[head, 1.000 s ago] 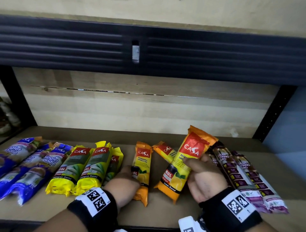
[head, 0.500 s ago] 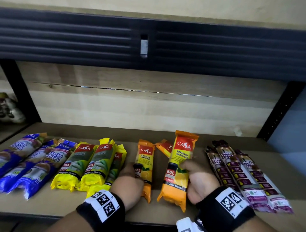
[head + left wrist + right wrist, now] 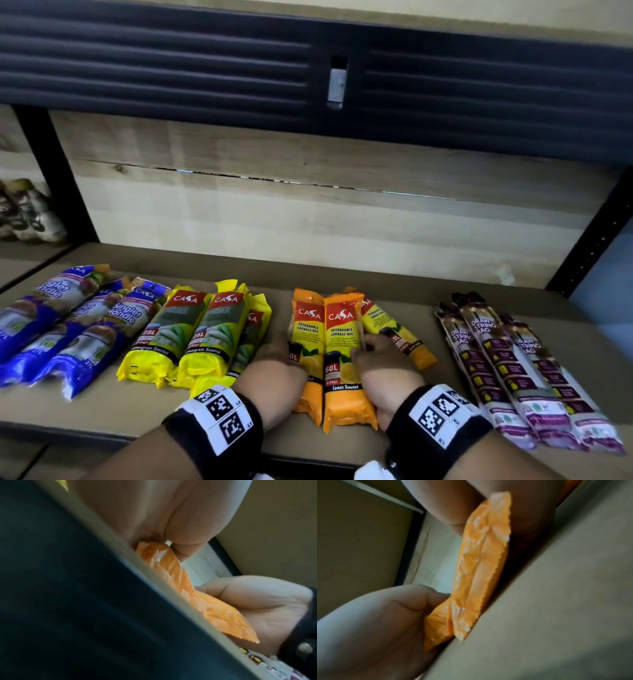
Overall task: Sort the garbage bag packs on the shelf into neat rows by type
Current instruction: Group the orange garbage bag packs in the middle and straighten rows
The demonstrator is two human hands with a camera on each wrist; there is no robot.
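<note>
Three orange Casa packs lie at the shelf's middle. My right hand (image 3: 373, 359) grips the middle orange pack (image 3: 342, 342) from its right edge, fingers curled over it. It lies flat and parallel against the left orange pack (image 3: 306, 329). My left hand (image 3: 277, 359) presses on that pack's left side with relaxed fingers. The third orange pack (image 3: 387, 325) slants away behind my right hand. In the right wrist view my thumb (image 3: 412, 601) pushes on the orange pack (image 3: 481, 561). In the left wrist view the crimped pack end (image 3: 180, 581) lies between both hands.
Blue Singlet Handle packs (image 3: 68, 325) lie at far left, yellow Casa packs (image 3: 191, 329) beside them, brown drawstring packs (image 3: 496, 359) at right. A dark beam (image 3: 205, 68) hangs low overhead. Black posts (image 3: 589, 240) stand at the sides. Bare shelf board (image 3: 342, 274) runs behind the packs.
My right hand has brought the raised orange pack down and leftward; it now lies flat against the left orange pack. My left hand stayed on that pack's left side.
</note>
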